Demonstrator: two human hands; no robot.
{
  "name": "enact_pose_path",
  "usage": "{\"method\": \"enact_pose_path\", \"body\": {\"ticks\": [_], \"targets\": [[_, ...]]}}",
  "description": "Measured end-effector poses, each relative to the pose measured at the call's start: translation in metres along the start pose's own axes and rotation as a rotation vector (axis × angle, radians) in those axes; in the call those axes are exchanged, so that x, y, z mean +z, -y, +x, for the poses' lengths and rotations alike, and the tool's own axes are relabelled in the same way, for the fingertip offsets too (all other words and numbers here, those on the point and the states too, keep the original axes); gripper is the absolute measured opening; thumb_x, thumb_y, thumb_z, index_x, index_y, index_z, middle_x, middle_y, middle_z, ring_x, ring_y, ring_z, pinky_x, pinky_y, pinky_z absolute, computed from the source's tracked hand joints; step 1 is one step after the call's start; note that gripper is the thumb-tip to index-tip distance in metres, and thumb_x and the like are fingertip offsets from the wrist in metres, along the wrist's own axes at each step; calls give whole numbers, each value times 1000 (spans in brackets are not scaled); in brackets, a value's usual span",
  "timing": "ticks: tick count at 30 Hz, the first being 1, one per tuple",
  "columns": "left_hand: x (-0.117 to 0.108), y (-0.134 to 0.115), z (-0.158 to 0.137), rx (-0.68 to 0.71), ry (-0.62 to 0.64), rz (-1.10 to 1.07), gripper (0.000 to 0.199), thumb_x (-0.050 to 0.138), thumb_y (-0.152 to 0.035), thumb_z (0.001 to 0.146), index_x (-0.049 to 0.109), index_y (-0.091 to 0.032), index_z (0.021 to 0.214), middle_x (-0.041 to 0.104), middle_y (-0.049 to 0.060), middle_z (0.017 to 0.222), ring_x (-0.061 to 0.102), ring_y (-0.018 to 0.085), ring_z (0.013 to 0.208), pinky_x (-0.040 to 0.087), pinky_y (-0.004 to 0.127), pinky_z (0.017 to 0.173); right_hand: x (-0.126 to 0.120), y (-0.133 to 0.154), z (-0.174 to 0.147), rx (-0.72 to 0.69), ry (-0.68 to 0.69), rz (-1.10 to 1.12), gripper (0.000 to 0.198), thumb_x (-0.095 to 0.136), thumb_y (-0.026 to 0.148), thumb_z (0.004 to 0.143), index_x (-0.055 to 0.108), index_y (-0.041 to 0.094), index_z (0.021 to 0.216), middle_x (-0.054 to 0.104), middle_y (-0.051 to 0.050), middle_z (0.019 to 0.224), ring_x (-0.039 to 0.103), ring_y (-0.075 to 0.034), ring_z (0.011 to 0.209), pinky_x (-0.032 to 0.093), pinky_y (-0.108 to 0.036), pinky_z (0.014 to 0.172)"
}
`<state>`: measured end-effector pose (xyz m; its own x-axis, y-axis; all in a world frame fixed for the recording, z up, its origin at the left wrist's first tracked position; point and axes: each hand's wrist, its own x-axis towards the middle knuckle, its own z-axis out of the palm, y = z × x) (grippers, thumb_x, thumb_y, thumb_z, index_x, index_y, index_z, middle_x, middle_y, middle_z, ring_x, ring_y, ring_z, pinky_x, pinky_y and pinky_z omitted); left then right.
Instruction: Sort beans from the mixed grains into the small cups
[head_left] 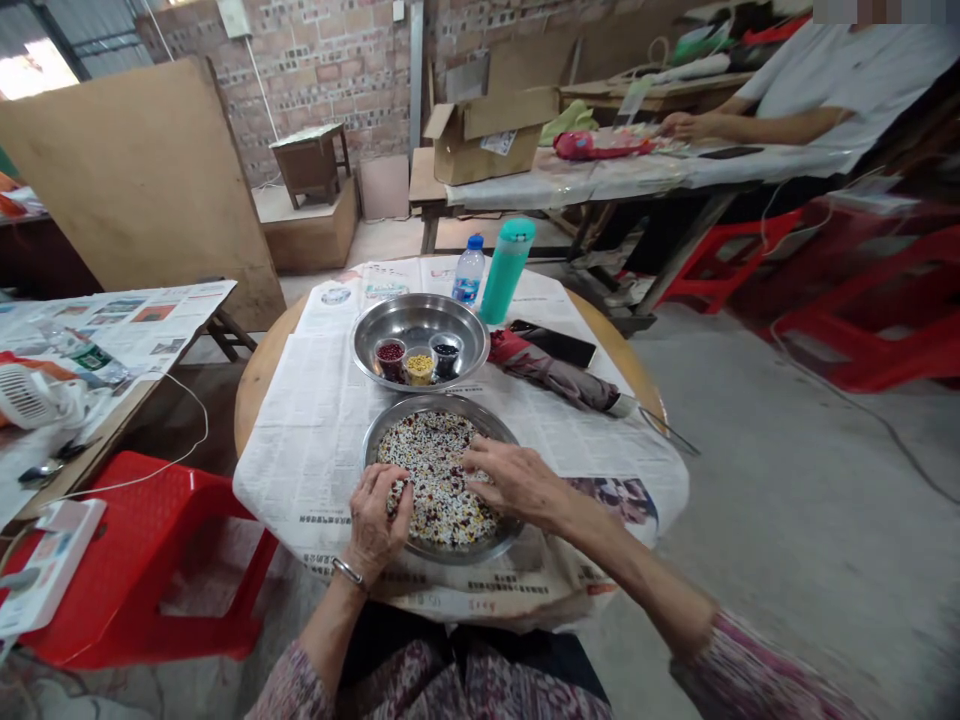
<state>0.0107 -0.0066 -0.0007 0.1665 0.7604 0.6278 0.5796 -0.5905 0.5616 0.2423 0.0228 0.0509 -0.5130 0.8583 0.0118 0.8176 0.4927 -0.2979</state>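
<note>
Now I see the left hand [379,508] and right hand [521,482], fingers bent, over loose bits [439,485] inside the front bowl [454,555]; whether gripping, I can't tell. Newspaper [296,450] spreads past its left edge.

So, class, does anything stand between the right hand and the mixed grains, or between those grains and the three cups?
Nothing visible separates the right hand from the mixed grains. Towards the three cups, two rims intervene: the far side of the near basin, then the near side of the farther bowl.
</note>
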Motion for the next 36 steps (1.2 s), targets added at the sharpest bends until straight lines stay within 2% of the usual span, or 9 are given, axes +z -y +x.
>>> {"method": "enact_pose_path", "body": {"ticks": [5,14,16,20,24,28,32,34,36], "targets": [[0,-1,0,-5,15,4,9,52,-16,89,58,-19,95,63,6,91,61,18,88,51,33,83,-5,9,-18,26,271,-111,13,68,22,77,66,21,64,65,-3,71,61,-18,71,38,-26,59],[0,-1,0,-19,16,1,8,51,-17,90,59,-18,92,63,6,88,61,18,86,51,33,80,28,13,50,-27,-126,17,25,54,28,91,68,22,111,63,-10,114,52,-23,110,46,-37,91],[0,-1,0,-17,-4,-10,9,51,-17,90,59,-18,94,63,6,88,61,18,87,51,32,80,35,25,60,-71,-138,49,28,55,29,91,66,19,114,62,-11,116,51,-24,111,46,-40,93],[0,-2,-1,-29,-61,-22,12,52,-19,91,58,-19,101,63,7,96,61,19,95,52,34,85,44,48,58,-338,-55,135,35,63,21,81,64,19,116,59,-10,123,50,-24,115,45,-39,96],[0,-2,-2,-27,-59,-15,13,53,-19,90,56,-18,103,62,8,98,60,19,96,52,34,85,42,36,41,-430,-29,130,21,65,26,82,69,21,102,61,-8,121,50,-24,116,43,-42,99],[0,0,-3,-19,-29,-5,12,54,-19,90,56,-19,101,62,7,94,61,19,94,52,33,83,30,1,35,-226,-149,67,17,54,17,88,70,20,94,64,-8,114,53,-22,111,45,-39,97],[1,0,-2,-13,-30,-5,10,53,-20,90,57,-18,99,63,7,93,61,19,93,52,32,82,27,-11,44,110,-244,-5,28,52,18,89,65,16,114,63,-13,113,53,-26,110,47,-40,94],[0,0,-1,-7,-31,-8,10,54,-19,90,58,-18,99,63,7,93,61,19,93,52,32,82,31,-3,48,151,-221,23,31,56,25,89,63,14,118,62,-14,113,54,-27,110,48,-41,93],[0,0,-1,-1,-33,-16,11,54,-18,90,58,-18,100,63,7,93,61,19,93,52,32,82,37,12,48,71,-164,111,29,58,26,89,64,16,116,62,-12,109,56,-24,105,48,-38,91]]}}
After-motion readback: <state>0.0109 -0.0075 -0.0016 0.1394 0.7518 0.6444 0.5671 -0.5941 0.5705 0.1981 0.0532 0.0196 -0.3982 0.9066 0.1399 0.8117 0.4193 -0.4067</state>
